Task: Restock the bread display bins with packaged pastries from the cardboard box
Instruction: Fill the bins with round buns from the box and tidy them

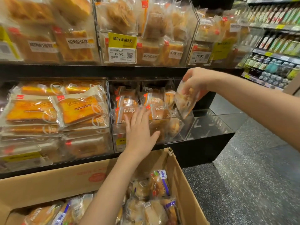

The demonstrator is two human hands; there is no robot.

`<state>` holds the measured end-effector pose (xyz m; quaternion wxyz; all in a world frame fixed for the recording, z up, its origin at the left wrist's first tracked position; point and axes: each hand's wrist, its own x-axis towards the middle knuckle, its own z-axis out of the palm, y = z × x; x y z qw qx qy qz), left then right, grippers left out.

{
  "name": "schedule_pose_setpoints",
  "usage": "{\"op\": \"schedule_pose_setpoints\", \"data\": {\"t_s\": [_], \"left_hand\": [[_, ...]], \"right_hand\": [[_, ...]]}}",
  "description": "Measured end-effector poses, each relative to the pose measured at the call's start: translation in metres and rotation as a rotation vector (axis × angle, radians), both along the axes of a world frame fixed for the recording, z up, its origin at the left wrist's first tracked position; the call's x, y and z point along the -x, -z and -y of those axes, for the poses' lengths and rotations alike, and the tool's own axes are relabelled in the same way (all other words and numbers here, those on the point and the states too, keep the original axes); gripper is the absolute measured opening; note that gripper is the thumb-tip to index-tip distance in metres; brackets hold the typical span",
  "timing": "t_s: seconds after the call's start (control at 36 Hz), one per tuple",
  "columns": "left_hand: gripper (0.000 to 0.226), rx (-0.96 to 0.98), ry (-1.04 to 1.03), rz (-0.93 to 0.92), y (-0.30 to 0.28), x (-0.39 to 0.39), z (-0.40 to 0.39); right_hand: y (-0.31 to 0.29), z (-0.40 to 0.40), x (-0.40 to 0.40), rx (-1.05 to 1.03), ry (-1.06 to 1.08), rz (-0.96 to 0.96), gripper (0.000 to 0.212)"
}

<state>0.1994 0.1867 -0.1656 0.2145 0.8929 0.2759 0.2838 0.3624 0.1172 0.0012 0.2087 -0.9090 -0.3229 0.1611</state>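
A clear-wrapped pastry packet hangs tilted at the right edge of the middle clear bin on the lower shelf, its lower corner just above the bin's front wall. The right hand grips it from above, fingers curled round the top of the wrapper, with the forearm reaching in from the right side of the view.

To the left and lower, the left hand is spread wide with straight fingers in front of the same bin, its fingertips at the wrapped buns stacked inside; whether they touch the wrappers or only the clear front cannot be told. It holds nothing.

Below both hands stands the open cardboard box, just in front of the shelf, with more packaged pastries heaped in it; the left forearm crosses over them. The bin to the left is packed with flat orange-wrapped cakes. The bin section to the right is see-through down to its dark base. On the upper shelf, more clear bins hold wrapped cakes behind a yellow promotion tag and a price label reading 19.90. Bottles line shelves at far right above a speckled dark floor.
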Motion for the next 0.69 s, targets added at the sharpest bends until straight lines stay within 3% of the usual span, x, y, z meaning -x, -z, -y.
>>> {"op": "schedule_pose_setpoints", "data": {"t_s": [0.08, 0.17, 0.47, 0.58, 0.64, 0.69], "left_hand": [[0.079, -0.148, -0.112, -0.265, 0.012, 0.004, -0.006], [0.087, -0.246, -0.126, -0.366, 0.02, 0.008, -0.012], [0.09, -0.267, -0.064, -0.356, 0.034, 0.008, -0.026], [0.089, -0.262, -0.062, -0.363, 0.034, 0.007, -0.026], [0.089, -0.265, -0.059, -0.365, 0.034, 0.007, -0.026], [0.088, -0.264, -0.06, -0.367, 0.034, 0.008, -0.026]], "right_hand": [[0.017, -0.006, -0.012, 0.041, 0.021, 0.035, 0.054], [0.032, -0.017, -0.02, 0.003, 0.051, 0.023, 0.056], [0.076, -0.045, -0.037, -0.157, -0.027, 0.324, 0.043], [0.104, -0.036, -0.035, -0.043, -0.089, 0.347, 0.043], [0.116, -0.031, -0.032, -0.017, -0.109, 0.297, 0.052], [0.126, -0.029, -0.031, 0.042, -0.129, 0.373, 0.06]]}}
